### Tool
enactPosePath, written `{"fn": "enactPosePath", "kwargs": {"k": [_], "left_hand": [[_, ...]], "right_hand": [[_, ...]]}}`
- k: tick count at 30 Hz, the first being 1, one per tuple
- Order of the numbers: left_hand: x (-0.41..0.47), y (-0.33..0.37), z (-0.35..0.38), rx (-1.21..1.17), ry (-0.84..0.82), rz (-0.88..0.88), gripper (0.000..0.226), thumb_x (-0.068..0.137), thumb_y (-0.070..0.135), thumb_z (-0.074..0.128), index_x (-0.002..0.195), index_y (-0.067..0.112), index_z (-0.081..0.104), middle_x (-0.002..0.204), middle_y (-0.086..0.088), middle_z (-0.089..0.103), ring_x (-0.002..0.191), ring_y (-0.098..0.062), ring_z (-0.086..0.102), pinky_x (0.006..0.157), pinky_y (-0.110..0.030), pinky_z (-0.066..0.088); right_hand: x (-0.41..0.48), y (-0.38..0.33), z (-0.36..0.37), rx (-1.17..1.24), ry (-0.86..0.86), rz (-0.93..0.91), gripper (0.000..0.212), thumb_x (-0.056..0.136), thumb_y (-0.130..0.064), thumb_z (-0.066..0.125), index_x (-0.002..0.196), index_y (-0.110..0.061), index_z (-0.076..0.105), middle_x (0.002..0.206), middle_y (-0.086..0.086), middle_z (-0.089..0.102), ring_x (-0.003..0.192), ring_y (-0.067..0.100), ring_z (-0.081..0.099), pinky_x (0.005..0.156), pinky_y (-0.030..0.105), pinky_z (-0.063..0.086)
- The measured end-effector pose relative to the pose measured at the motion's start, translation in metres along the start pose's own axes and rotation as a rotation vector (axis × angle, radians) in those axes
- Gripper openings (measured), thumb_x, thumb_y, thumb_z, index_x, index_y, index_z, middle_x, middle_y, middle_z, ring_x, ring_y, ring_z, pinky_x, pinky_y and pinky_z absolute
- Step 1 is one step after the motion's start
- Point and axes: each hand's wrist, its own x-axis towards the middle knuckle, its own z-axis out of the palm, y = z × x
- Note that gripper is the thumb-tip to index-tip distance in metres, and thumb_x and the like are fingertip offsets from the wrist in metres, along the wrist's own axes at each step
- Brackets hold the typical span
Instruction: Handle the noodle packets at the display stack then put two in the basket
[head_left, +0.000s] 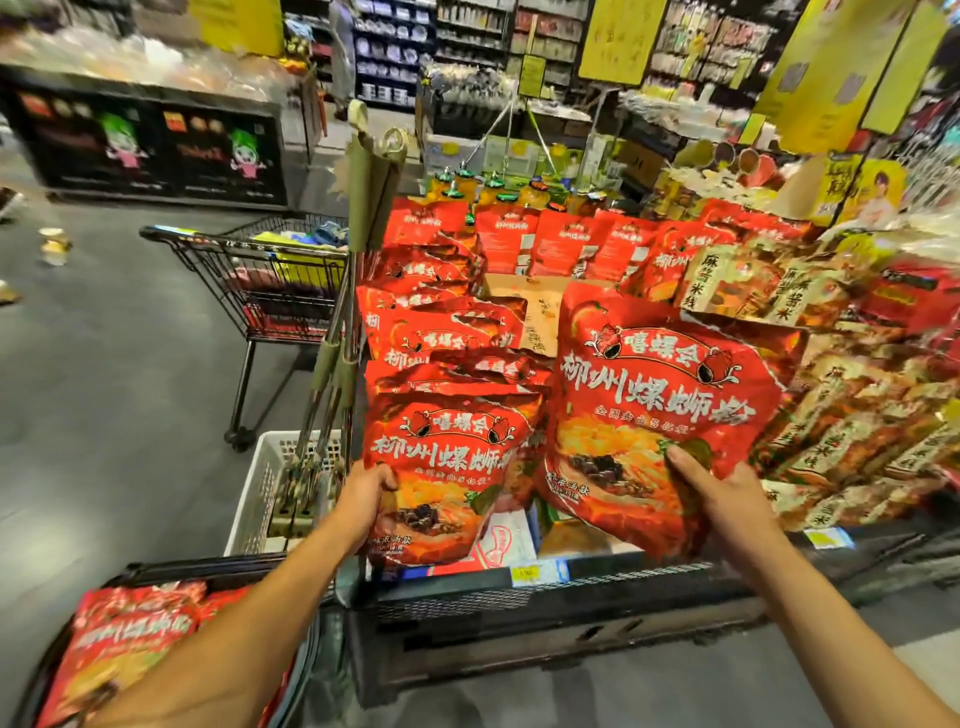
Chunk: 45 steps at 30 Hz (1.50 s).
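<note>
Both hands are lifting red noodle packets at a shop display, so the step in hand looks like the pick-up itself. The left hand (366, 499) grips the left packet (441, 478) at its lower left edge, thumb on the printed front and the other fingers curled out of sight behind it; this packet stands upright at the near end of the stack of red packets (441, 332) on the display shelf (519, 597), and whether it rests on the ones behind or hangs free is hard to tell through the blur. The right hand (727, 499) holds the right packet (660, 415) from below, thumb pressed on the front near the bottom and the other fingers hidden behind; that packet is raised above the shelf, tilted a little to the right, with brown packets (810, 452) just beside it on the right. At the lower left, under the left forearm, a dark basket (171, 571) already carries more of the same red packets (124, 639). A shopping trolley (260, 280) stands well apart across the aisle, and a white crate (260, 488) sits on the floor by the shelf's corner. My judgement is that the next move calls for drawing both packets clear of the stack, swinging them left and down over the basket, and loosening each grip only once the packet lies on the others.
</note>
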Motion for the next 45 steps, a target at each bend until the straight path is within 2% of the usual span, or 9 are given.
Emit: {"fn": "enactPosePath", "kwargs": {"k": [4,8,13,16,21,27,35,39,45], "left_hand": [[0.010,-0.007,0.003,0.269,0.036,0.088,0.033,0.084,-0.017,0.052,0.076,0.014,0.058,0.052,0.008,0.063,0.056,-0.008,0.058,0.058,-0.026,0.046],[0.016,0.000,-0.032,0.440,-0.221,0.125,0.047,0.074,0.022,0.087,0.115,0.007,0.068,0.102,0.004,0.079,0.094,-0.019,0.073,0.091,-0.036,0.055],[0.008,0.007,-0.034,0.552,-0.170,0.081,0.044,0.080,0.057,0.080,0.116,0.037,0.065,0.108,0.014,0.076,0.097,-0.002,0.072,0.076,-0.022,0.057],[0.004,0.001,-0.026,0.420,-0.100,0.119,0.082,0.052,0.087,0.077,0.113,0.033,0.068,0.104,0.019,0.078,0.097,-0.002,0.074,0.080,-0.022,0.057],[0.008,-0.004,-0.015,0.284,-0.022,0.050,0.013,0.101,0.026,0.063,0.110,0.018,0.069,0.094,0.008,0.081,0.085,-0.009,0.076,0.083,-0.036,0.060],[0.007,-0.006,-0.015,0.223,0.007,0.067,0.021,0.098,0.015,0.067,0.119,0.012,0.064,0.102,0.001,0.080,0.099,-0.024,0.076,0.079,-0.032,0.061],[-0.019,-0.011,-0.035,0.337,0.114,0.204,0.066,0.077,0.042,0.090,0.133,0.042,0.054,0.128,0.012,0.067,0.115,-0.010,0.068,0.096,-0.038,0.058],[-0.042,-0.009,-0.038,0.468,0.402,0.450,0.056,0.077,0.045,0.088,0.121,0.047,0.053,0.124,0.014,0.060,0.108,0.002,0.059,0.089,-0.026,0.050],[-0.077,0.020,0.001,0.517,0.328,0.677,0.032,0.081,0.031,0.087,0.106,0.037,0.068,0.105,0.009,0.067,0.092,-0.014,0.064,0.084,-0.027,0.052]], "right_hand": [[0.011,0.004,-0.006,-0.007,-0.018,0.006,0.029,0.094,-0.023,0.072,0.121,-0.014,0.066,0.109,0.009,0.077,0.096,0.027,0.074,0.081,0.033,0.064],[0.026,0.012,-0.011,0.012,-0.035,0.041,0.016,0.095,-0.016,0.070,0.111,-0.018,0.068,0.091,-0.003,0.080,0.087,0.019,0.076,0.072,0.025,0.063],[0.036,0.020,-0.011,0.060,-0.107,0.073,0.017,0.094,-0.014,0.070,0.109,-0.020,0.066,0.093,-0.001,0.080,0.081,0.017,0.078,0.071,0.028,0.064],[0.041,0.026,-0.013,0.049,-0.166,0.055,0.019,0.095,-0.013,0.069,0.112,-0.021,0.066,0.095,-0.001,0.080,0.083,0.017,0.078,0.067,0.024,0.063],[0.047,0.034,-0.017,0.049,-0.219,0.046,0.024,0.092,-0.018,0.072,0.115,-0.014,0.067,0.097,0.003,0.080,0.085,0.018,0.078,0.066,0.023,0.062],[0.054,0.046,-0.017,0.062,-0.281,0.057,0.105,0.037,-0.074,0.094,0.120,-0.015,0.067,0.107,0.009,0.079,0.097,0.031,0.076,0.086,0.045,0.061],[0.054,0.045,-0.005,0.133,-0.380,0.046,0.104,0.040,-0.069,0.096,0.124,-0.018,0.065,0.110,0.007,0.078,0.097,0.028,0.077,0.074,0.032,0.063],[0.053,0.041,0.005,0.184,-0.453,0.074,0.044,0.076,-0.030,0.081,0.116,-0.020,0.065,0.109,0.009,0.078,0.092,0.026,0.077,0.070,0.028,0.063],[0.048,0.032,0.024,0.100,-0.504,0.047,0.107,0.038,-0.071,0.094,0.127,-0.020,0.063,0.114,0.003,0.078,0.101,0.023,0.076,0.080,0.034,0.063]]}}
